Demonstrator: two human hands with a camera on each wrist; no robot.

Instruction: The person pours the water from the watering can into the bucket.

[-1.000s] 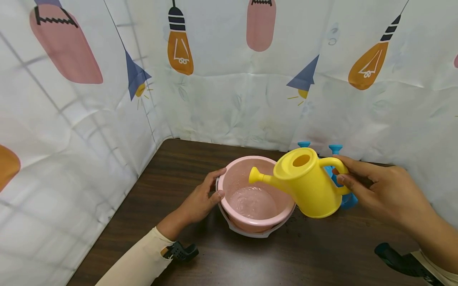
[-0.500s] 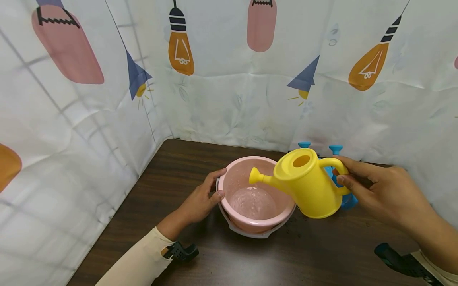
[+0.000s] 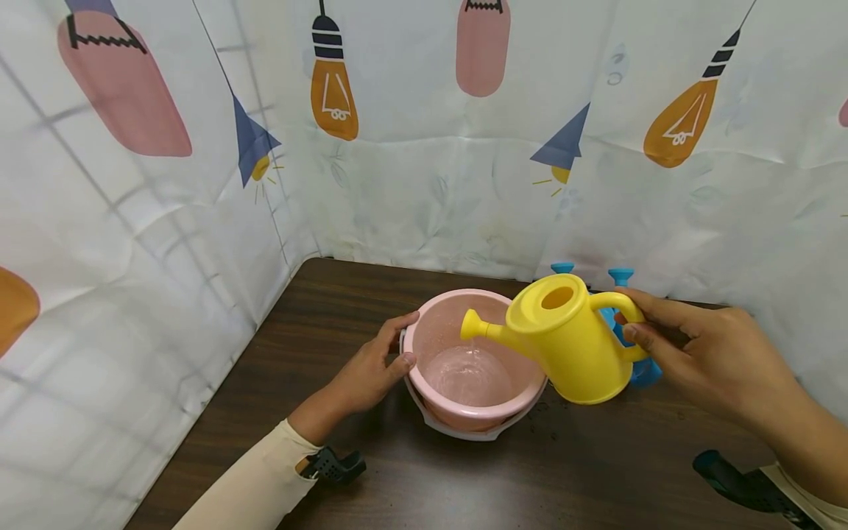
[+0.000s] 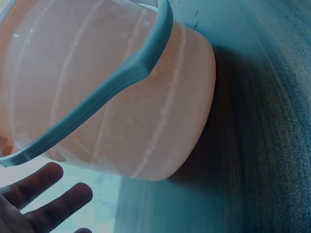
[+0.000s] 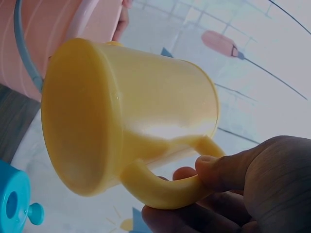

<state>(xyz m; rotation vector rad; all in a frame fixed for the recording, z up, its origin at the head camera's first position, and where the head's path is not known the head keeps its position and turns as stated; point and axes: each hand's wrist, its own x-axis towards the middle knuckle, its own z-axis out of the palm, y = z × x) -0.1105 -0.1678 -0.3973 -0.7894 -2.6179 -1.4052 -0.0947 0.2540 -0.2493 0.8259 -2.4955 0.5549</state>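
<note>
My right hand (image 3: 715, 353) grips the handle of a yellow watering can (image 3: 583, 342), thumb and fingers round it. The can is tipped left, its spout over a pink bucket (image 3: 420, 383). A thin stream of water falls from the spout into rippling water (image 3: 467, 375) at the bucket's bottom. On the bucket's left side my left hand (image 3: 371, 364) rests with thumb and fingertips on the rim. Relaxed, spread fingers (image 4: 63, 208) show beside the bucket's wall (image 4: 141, 111) in the left wrist view. The bucket's grey handle (image 4: 97, 102) hangs down outside.
Blue watering cans (image 3: 645, 372) stand behind the yellow can, mostly hidden by it; part of one blue can (image 5: 12, 204) shows in the right wrist view. Water drops dot the dark wooden table (image 3: 563, 471). A printed white curtain (image 3: 424, 199) encloses the back and left.
Both hands, the can and the bucket hold their places. The water in the bucket keeps rippling and its splash pattern shifts.
</note>
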